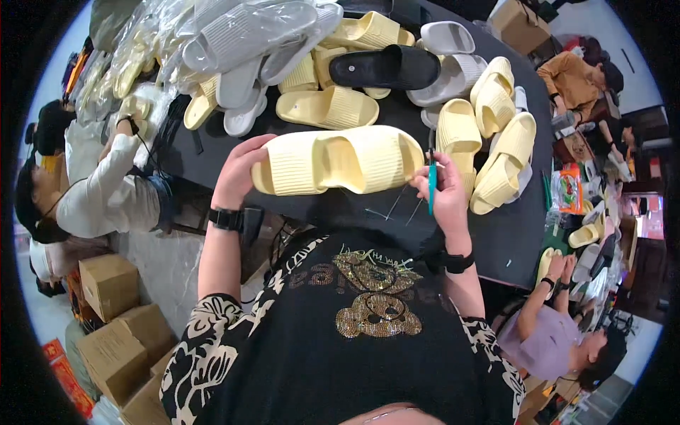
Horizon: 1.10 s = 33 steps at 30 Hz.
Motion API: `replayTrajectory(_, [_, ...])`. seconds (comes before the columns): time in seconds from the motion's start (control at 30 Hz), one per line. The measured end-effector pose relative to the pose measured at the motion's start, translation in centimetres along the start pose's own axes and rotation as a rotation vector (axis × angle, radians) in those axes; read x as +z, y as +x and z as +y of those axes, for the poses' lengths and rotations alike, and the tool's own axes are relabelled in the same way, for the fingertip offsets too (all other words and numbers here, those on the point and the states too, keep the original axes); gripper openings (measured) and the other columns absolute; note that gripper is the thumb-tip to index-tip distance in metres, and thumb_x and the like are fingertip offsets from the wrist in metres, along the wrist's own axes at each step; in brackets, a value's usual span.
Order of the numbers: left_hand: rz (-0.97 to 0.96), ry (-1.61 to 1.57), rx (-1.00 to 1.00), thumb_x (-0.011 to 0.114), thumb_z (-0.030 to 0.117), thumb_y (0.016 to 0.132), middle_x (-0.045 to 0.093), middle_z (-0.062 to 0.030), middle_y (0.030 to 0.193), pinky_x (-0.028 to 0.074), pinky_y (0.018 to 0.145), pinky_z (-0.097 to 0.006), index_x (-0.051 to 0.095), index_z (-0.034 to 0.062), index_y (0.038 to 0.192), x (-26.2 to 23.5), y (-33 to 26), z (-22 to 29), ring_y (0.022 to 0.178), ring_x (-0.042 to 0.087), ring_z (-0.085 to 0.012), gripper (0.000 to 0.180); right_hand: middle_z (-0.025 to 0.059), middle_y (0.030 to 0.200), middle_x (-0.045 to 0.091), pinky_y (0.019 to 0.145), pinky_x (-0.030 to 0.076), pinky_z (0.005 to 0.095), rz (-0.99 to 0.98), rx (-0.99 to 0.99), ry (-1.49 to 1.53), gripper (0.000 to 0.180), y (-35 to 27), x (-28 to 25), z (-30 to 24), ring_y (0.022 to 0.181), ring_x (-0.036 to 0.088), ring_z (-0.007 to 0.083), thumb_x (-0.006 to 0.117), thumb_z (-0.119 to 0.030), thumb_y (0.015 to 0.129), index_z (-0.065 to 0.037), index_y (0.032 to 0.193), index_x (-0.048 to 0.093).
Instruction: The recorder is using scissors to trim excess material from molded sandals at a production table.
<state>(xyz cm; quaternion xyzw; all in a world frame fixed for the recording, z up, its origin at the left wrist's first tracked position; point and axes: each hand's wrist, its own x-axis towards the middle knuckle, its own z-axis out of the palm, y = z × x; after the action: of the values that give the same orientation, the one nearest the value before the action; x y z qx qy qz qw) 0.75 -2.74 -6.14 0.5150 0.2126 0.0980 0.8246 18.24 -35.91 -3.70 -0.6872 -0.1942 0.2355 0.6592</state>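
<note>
A pair of pale yellow ribbed slippers [386, 159] is raised just over the near side of the black table, the two overlapping lengthwise. My left hand [239, 168] is closed around their left end, the thumb along the upper edge. By their right end, my right hand [448, 193] pinches a slim tool with a teal handle [432, 185], its dark tip pointing away from me. Some fingers of this hand seem to touch the slippers' edge. What kind of tool it is I cannot make out.
Behind the slippers lie a black slipper [382, 67], grey slippers [448, 37] and more yellow ones [329, 108]. Grey pairs in clear plastic bags [248, 35] pile up at the far left. People sit on both sides. Cardboard boxes [117, 347] stand on the floor to my left.
</note>
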Motion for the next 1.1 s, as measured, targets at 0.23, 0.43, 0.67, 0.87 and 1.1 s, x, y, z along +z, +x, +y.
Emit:
replayTrajectory(0.23, [0.071,-0.100,0.070,0.051,0.003,0.085,0.059,-0.0145,0.114,0.045,0.092,-0.032,0.052,-0.0067,0.119,-2.6,-1.1,-1.4,0.104,0.058,-0.0209,0.036,0.0029,0.089,0.055,0.070,0.045,0.0246,-0.088,-0.037,-0.380,0.049,-2.2,-0.9,0.7,0.078,0.053,0.0100,0.068,-0.005,0.073,-0.005,0.117,0.046])
replayTrajectory(0.43, [0.000,-0.064,0.077,0.052,0.004,0.085,0.059,-0.0139,0.116,0.045,0.093,-0.033,0.050,-0.0053,0.120,-2.8,-1.1,-1.6,0.106,0.057,-0.0218,0.037,0.0059,0.084,0.058,0.067,0.048,0.0267,-0.127,-0.016,-0.449,0.042,-2.2,0.5,-0.6,0.077,0.056,0.0109,0.066,-0.007,0.075,-0.004,0.114,0.049])
replayTrajectory(0.67, [0.023,0.019,0.032,0.055,0.005,0.082,0.061,-0.0123,0.112,0.044,0.091,-0.031,0.053,-0.0057,0.117,-1.4,-1.1,-1.1,0.103,0.058,-0.0188,0.037,0.0078,0.070,0.057,0.062,0.048,0.0280,-0.034,-0.028,-0.377,0.036,-1.9,0.4,1.5,0.065,0.056,0.0108,0.067,-0.008,0.075,0.002,0.106,0.053])
replayTrajectory(0.87, [0.079,-0.037,-0.058,0.052,0.003,0.084,0.060,-0.0138,0.112,0.044,0.092,-0.032,0.051,-0.0077,0.117,-0.9,0.5,-3.2,0.104,0.057,-0.0213,0.035,0.0023,0.075,0.057,0.046,0.041,0.0180,0.203,0.153,0.108,0.039,-1.5,-0.6,0.2,0.057,0.053,0.0057,0.064,-0.011,0.082,0.001,0.115,0.047])
replayTrajectory(1.1, [-0.004,-0.168,-0.117,0.046,0.001,0.086,0.057,-0.0141,0.116,0.045,0.093,-0.034,0.046,-0.0065,0.120,3.0,4.7,-4.7,0.106,0.056,-0.0224,0.035,0.0056,0.077,0.058,0.044,0.042,0.0185,0.378,0.049,0.210,0.036,-3.5,-1.6,3.0,0.055,0.055,0.0084,0.059,-0.009,0.085,-0.001,0.117,0.045])
